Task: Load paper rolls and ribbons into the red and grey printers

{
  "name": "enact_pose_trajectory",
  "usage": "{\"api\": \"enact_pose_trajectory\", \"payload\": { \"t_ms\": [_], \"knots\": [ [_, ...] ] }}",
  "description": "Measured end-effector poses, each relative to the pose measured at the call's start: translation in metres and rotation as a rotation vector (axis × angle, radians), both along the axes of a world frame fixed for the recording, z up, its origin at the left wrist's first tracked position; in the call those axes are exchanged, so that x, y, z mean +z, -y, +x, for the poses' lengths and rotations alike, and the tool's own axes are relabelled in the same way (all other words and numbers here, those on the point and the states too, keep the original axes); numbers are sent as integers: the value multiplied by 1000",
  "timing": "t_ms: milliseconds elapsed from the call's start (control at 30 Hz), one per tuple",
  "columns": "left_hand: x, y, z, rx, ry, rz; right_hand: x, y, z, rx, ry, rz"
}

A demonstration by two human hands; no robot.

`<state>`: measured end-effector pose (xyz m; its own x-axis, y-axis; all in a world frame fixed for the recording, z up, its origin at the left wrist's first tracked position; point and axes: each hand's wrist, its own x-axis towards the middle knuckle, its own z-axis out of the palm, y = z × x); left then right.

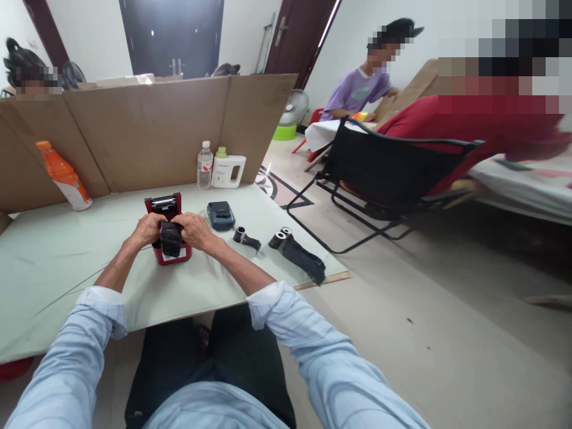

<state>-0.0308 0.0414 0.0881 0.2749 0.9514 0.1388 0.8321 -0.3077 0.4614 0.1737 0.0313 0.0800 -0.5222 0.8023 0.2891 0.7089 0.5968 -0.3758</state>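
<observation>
On the green-covered table stands a small red label printer [182, 256] with its lid raised, a shiny roller showing in the lid. Over its opening I hold a black strip [171, 241], which hangs down across the front of the printer. My left hand [149, 230] pinches the strip's upper left side, fingers closed. From the right, my right hand [195, 231] grips the upper right side in the same way. Whether a roll sits behind the strip is hidden by my hands. A dark blue-grey device [220, 215] lies right of my right hand.
Right of it lie a small black roll [247, 238] and black rolls with white cores [283, 234], their tails loose. An orange bottle [66, 177], a clear water bottle [204, 167] and a white jug [227, 171] stand before a cardboard screen [152, 134]. People sit beyond, near a black folding chair [384, 173].
</observation>
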Motion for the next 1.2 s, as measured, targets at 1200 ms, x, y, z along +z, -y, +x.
{"api": "enact_pose_trajectory", "payload": {
  "t_ms": [1200],
  "knots": [
    [-2, 4, -2, -63, 8, -3, -13, 5, 1, 166, -144, 136]
  ]
}}
